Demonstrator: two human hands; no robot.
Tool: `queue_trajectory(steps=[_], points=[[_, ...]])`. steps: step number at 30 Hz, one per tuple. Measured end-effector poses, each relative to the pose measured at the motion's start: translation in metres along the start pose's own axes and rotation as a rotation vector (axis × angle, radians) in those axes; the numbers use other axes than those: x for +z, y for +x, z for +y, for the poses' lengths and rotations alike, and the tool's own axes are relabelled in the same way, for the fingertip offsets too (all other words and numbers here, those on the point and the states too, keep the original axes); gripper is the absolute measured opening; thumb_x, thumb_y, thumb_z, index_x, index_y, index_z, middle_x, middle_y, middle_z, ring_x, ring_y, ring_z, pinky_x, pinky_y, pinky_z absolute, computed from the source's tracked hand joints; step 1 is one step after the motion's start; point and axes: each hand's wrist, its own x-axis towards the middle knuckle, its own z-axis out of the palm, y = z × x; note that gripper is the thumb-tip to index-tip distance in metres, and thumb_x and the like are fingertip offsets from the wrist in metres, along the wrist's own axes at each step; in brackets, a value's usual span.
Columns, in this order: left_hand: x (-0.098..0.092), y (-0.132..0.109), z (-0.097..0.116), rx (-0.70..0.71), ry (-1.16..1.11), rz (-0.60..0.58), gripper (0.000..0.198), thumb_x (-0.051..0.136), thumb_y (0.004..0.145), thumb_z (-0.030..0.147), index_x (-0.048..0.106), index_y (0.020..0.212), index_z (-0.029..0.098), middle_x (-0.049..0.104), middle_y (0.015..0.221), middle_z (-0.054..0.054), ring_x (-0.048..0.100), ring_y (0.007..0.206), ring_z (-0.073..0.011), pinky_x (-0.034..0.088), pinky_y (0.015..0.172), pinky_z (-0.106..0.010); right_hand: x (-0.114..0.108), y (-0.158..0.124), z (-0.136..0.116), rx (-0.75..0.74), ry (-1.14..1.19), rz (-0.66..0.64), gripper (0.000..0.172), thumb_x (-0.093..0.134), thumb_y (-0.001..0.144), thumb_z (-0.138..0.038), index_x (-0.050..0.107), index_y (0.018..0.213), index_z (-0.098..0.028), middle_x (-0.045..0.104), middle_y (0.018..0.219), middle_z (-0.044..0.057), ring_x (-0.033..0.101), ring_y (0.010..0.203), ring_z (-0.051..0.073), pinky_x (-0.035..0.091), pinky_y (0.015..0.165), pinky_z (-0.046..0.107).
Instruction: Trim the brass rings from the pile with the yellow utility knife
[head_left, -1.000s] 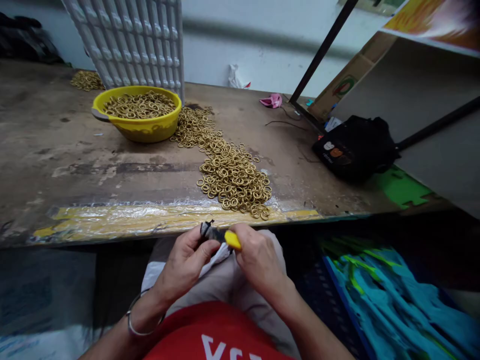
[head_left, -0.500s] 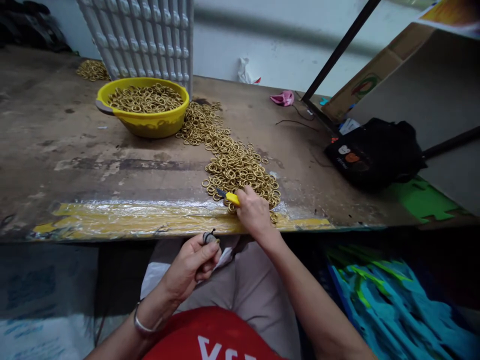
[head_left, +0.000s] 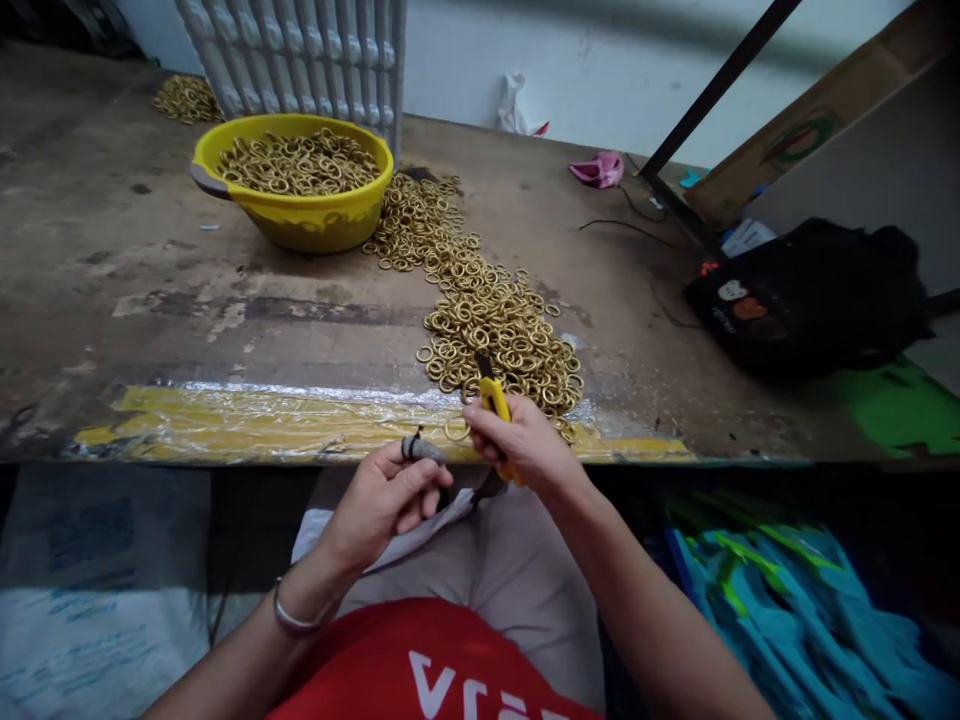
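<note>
My right hand (head_left: 517,440) is closed round a yellow utility knife (head_left: 494,398), its dark blade end pointing away from me over the rings. At its thumb and fingertips a single brass-coloured ring (head_left: 456,430) shows above the taped table edge. My left hand (head_left: 394,500) is just left of it, with the thumb pressed to curled fingers. Grey wrapping with dark bands (head_left: 420,449) covers its index finger. Whatever those fingers hold, if anything, is hidden. Beyond both hands lies a loose pile of brass-coloured rings (head_left: 495,320).
A yellow basin (head_left: 315,220) full of rings stands at the back left, before a grey ribbed panel (head_left: 300,60). Further left is a small ring heap (head_left: 186,98). A black bag (head_left: 810,300) lies right, near a pink cloth (head_left: 598,170). Blue-green pieces (head_left: 810,600) are below the table.
My right hand has drawn back from the pile towards my left hand, and a ring now shows at its fingertips. The knife has turned to point more away from me. The view has shifted slightly.
</note>
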Motion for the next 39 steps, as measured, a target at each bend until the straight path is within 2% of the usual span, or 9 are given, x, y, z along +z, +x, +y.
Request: queue_trajectory(steps=[3, 7, 12, 15, 20, 24, 28, 35, 39], points=[[0.005, -0.005, -0.001, 0.15, 0.157, 0.169, 0.022, 0.075, 0.076, 0.03, 0.065, 0.087, 0.014, 0.068, 0.069, -0.003, 0.045, 0.045, -0.0054, 0.034, 0.042, -0.016, 0.011, -0.015, 0.006, 0.132, 0.256, -0.096, 0.036, 0.065, 0.075, -0.047, 0.044, 0.063, -0.02, 0.044, 0.049, -0.007, 0.033, 0.038, 0.005, 0.023, 0.037, 0.018], [0.009, -0.015, -0.003, 0.301, 0.323, 0.258, 0.018, 0.074, 0.076, 0.024, 0.067, 0.09, 0.016, 0.072, 0.079, -0.004, 0.057, 0.058, -0.011, 0.044, 0.053, -0.02, 0.016, -0.025, 0.01, 0.167, 0.361, -0.116, 0.036, 0.07, 0.072, -0.044, 0.046, 0.064, -0.018, 0.045, 0.05, -0.008, 0.035, 0.038, 0.004, 0.023, 0.036, 0.016], [0.006, -0.021, -0.01, 0.368, 0.53, 0.197, 0.016, 0.072, 0.078, 0.025, 0.073, 0.093, 0.018, 0.074, 0.089, -0.006, 0.065, 0.081, -0.02, 0.05, 0.077, -0.028, 0.022, -0.031, 0.011, 0.179, 0.333, -0.141, 0.035, 0.07, 0.072, -0.044, 0.047, 0.066, -0.019, 0.045, 0.047, -0.008, 0.034, 0.036, 0.004, 0.024, 0.034, 0.016], [0.005, -0.023, -0.012, 0.374, 0.635, 0.193, 0.01, 0.069, 0.081, 0.026, 0.075, 0.085, 0.018, 0.071, 0.08, -0.005, 0.062, 0.075, -0.0181, 0.048, 0.072, -0.027, 0.027, -0.035, 0.011, 0.167, 0.28, -0.134, 0.035, 0.067, 0.072, -0.047, 0.046, 0.067, -0.019, 0.045, 0.047, -0.008, 0.033, 0.036, 0.004, 0.024, 0.034, 0.017], [0.007, -0.024, -0.01, 0.173, 0.414, 0.164, 0.016, 0.069, 0.079, 0.03, 0.069, 0.079, 0.014, 0.056, 0.056, 0.002, 0.045, 0.049, -0.0093, 0.035, 0.047, -0.02, 0.027, -0.053, 0.014, -0.082, -0.107, -0.014, 0.035, 0.05, 0.087, -0.045, 0.045, 0.063, -0.02, 0.042, 0.053, -0.005, 0.036, 0.046, 0.008, 0.028, 0.045, 0.02], [0.01, -0.026, -0.009, 0.088, 0.288, 0.15, 0.027, 0.072, 0.076, 0.038, 0.065, 0.078, 0.012, 0.052, 0.053, 0.003, 0.038, 0.045, -0.0064, 0.029, 0.043, -0.018, 0.027, -0.077, 0.025, -0.279, -0.634, 0.143, 0.019, 0.051, 0.088, -0.023, 0.051, 0.071, -0.018, 0.053, 0.064, -0.002, 0.046, 0.058, 0.011, 0.029, 0.056, 0.024], [0.011, -0.026, -0.013, 0.104, 0.291, 0.098, 0.03, 0.072, 0.077, 0.042, 0.062, 0.08, 0.014, 0.05, 0.055, 0.004, 0.036, 0.046, -0.0063, 0.025, 0.043, -0.018, 0.032, -0.091, 0.034, -0.238, -0.95, 0.158, 0.011, 0.052, 0.082, -0.008, 0.057, 0.081, -0.018, 0.065, 0.075, 0.003, 0.057, 0.065, 0.015, 0.03, 0.059, 0.025], [0.015, -0.032, -0.005, 0.295, 0.559, 0.091, 0.013, 0.063, 0.082, 0.025, 0.062, 0.073, 0.016, 0.054, 0.064, 0.002, 0.041, 0.056, -0.0105, 0.031, 0.051, -0.021, 0.033, -0.072, 0.038, -0.175, -1.182, 0.198, 0.016, 0.047, 0.088, -0.008, 0.06, 0.092, -0.018, 0.07, 0.08, 0.006, 0.064, 0.068, 0.018, 0.032, 0.057, 0.027], [0.022, -0.044, 0.004, 0.292, 0.659, -0.103, 0.024, 0.065, 0.081, 0.025, 0.055, 0.061, 0.016, 0.051, 0.061, 0.001, 0.042, 0.06, -0.0116, 0.035, 0.057, -0.023, 0.021, -0.055, 0.038, -0.068, -1.262, 0.318, 0.017, 0.045, 0.09, -0.009, 0.06, 0.092, -0.016, 0.069, 0.078, 0.009, 0.064, 0.07, 0.02, 0.034, 0.06, 0.028]])
